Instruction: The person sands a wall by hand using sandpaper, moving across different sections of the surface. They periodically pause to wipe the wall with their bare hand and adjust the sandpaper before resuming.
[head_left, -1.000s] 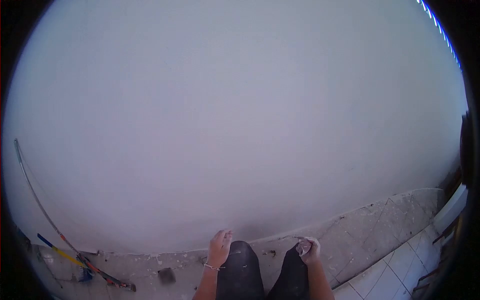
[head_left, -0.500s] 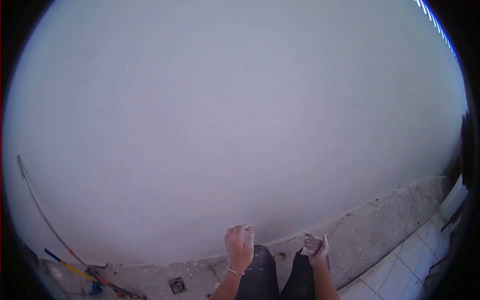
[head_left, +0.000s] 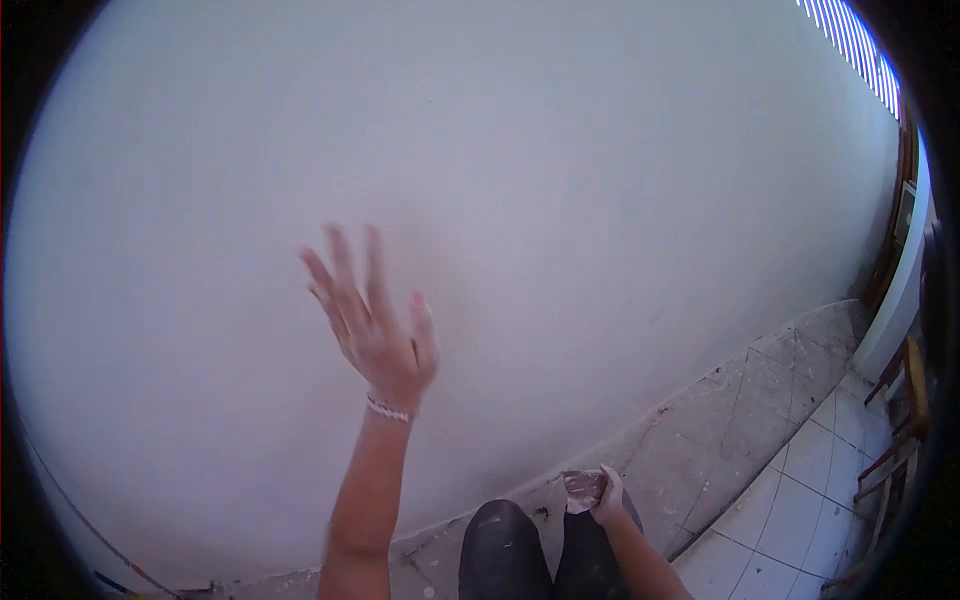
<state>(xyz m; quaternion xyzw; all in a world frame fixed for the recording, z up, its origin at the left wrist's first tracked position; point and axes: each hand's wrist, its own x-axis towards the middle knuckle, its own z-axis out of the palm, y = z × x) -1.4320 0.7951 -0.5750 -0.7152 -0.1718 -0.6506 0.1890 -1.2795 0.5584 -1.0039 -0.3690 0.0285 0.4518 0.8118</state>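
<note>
My left hand point(head_left: 380, 330) is raised in front of the white wall point(head_left: 600, 220), its fingers spread and slightly blurred. A pale beaded bracelet point(head_left: 390, 408) circles that wrist. Lower down, by my right knee, my right hand point(head_left: 610, 500) is closed around the edge of a reddish-brown piece of sandpaper point(head_left: 583, 488) smeared with white dust. White powder also coats the fingers of this hand. My knees point(head_left: 503, 540), in dark trousers, point toward the foot of the wall.
A rough, spattered concrete strip point(head_left: 740, 400) runs along the wall's base, bordered by white floor tiles point(head_left: 770, 510). At the right edge stand wooden furniture point(head_left: 915, 390) and a white post point(head_left: 893, 320). A thin pole point(head_left: 95, 530) leans at lower left.
My left hand has risen from near the knees up and to the left, its fingers now spreading. The right hand still holds the sandpaper. The view has turned to the right.
</note>
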